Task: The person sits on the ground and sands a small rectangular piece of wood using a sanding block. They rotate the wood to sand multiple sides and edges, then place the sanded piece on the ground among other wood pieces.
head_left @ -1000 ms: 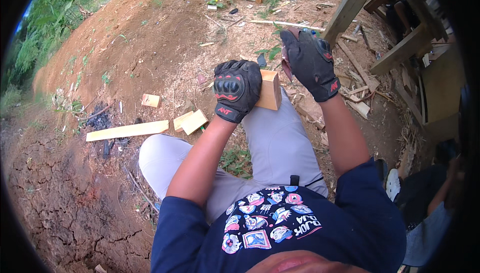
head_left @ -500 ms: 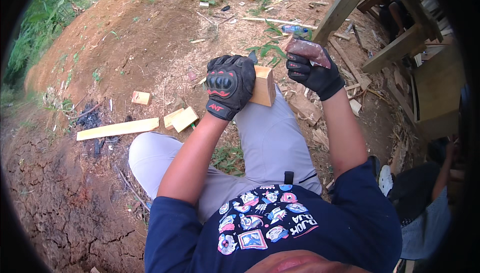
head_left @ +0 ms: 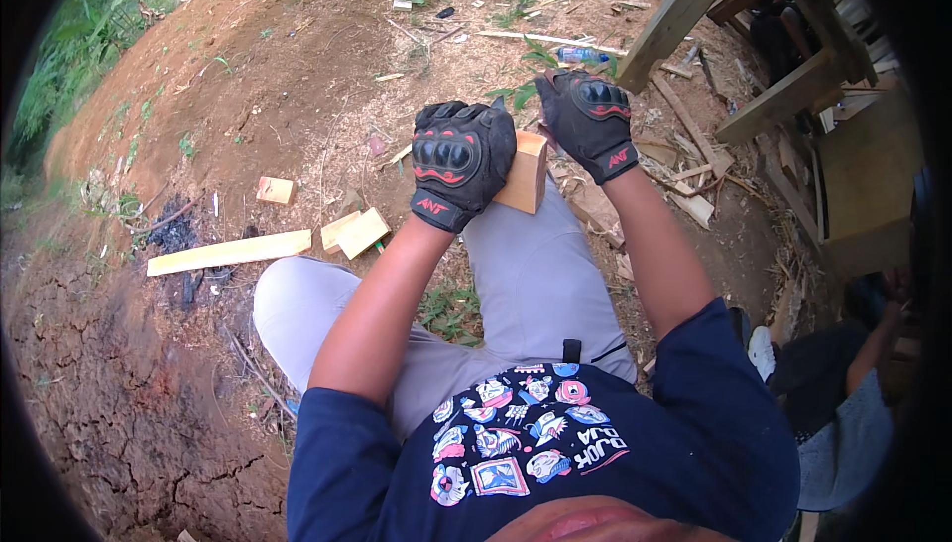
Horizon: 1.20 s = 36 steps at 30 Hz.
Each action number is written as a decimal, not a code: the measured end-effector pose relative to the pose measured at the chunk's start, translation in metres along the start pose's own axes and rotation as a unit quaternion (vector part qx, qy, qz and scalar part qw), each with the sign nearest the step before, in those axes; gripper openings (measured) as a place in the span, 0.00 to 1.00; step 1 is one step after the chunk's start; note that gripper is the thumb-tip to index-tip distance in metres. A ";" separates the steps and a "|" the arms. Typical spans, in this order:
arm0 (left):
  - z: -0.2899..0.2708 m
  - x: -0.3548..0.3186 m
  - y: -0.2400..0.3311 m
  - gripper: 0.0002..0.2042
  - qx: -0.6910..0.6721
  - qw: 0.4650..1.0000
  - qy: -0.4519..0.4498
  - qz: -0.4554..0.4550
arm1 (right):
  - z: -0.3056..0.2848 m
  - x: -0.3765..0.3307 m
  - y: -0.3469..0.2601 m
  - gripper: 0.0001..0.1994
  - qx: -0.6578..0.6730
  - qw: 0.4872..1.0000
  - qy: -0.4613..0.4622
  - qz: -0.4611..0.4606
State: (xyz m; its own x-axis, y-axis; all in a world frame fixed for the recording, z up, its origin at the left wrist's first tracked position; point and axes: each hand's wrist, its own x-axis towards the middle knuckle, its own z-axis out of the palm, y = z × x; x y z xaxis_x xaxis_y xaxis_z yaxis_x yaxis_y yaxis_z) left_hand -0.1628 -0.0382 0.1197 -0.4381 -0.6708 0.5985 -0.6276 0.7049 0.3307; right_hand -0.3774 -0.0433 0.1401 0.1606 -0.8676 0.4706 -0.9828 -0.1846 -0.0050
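My left hand [head_left: 458, 160], in a black glove with red trim, is clamped over a pale wooden block [head_left: 526, 173] that rests on my right knee [head_left: 535, 244] in grey trousers. My right hand [head_left: 592, 120], gloved the same way, is just beyond the block's far right side with its back to the camera and its fingers curled downward. Whatever lies under its palm is hidden. I am sitting on bare dirt.
A long pale plank [head_left: 228, 251] and small offcuts [head_left: 359, 232] [head_left: 275, 190] lie on the dirt to my left. A rough timber frame [head_left: 783, 96] stands at the upper right, with a plastic bottle [head_left: 580, 53] near it. Another person [head_left: 843, 403] crouches at the lower right.
My right hand has come down from a raised position to the far side of the block. My left hand has kept its grip on the block.
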 end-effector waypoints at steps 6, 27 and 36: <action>0.002 -0.011 -0.007 0.09 0.006 0.999 0.038 0.016 | -0.061 0.005 -0.028 0.15 0.419 0.899 -0.016 0.128; -0.001 -0.003 0.005 0.15 -0.013 0.999 0.017 0.028 | -0.061 -0.022 -0.018 0.15 0.448 0.870 -0.095 0.183; 0.001 -0.020 -0.047 0.16 -0.277 0.931 -0.038 -0.234 | 0.087 -0.153 0.103 0.18 0.111 0.950 -0.237 0.172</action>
State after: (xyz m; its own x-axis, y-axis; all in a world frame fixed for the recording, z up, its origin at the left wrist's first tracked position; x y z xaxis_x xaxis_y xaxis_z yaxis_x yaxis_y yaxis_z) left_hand -0.1251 -0.0582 0.0921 -0.2575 -0.9342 0.2470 -0.3432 0.3274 0.8804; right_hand -0.4951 0.0299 -0.0091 -0.0927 -0.9948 -0.0422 -0.9494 0.1011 -0.2974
